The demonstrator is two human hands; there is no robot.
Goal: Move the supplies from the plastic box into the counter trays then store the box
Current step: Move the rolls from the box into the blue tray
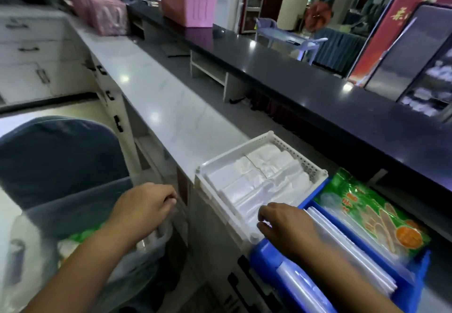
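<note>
A white perforated tray (286, 145) on the pale counter holds folded clear plastic bags (256, 180). Next to it on the right stands a blue tray (266, 256) with flat clear bags (349, 246) and a green printed packet (371, 212). My right hand (283, 224) rests palm down on the bags at the white tray's near end, fingers curled. My left hand (144, 205) hovers lower left, over a translucent plastic box (29, 251) with supplies, fingers curled; what it holds is hidden. A pink plastic box (188, 4) stands far back on the black counter.
The pale counter (151, 87) runs away to the upper left, beside a raised black counter (305, 77). A grey chair back (56, 156) stands at my left. Pink packets (105, 16) lie at the far end. Drawers with black handles sit below.
</note>
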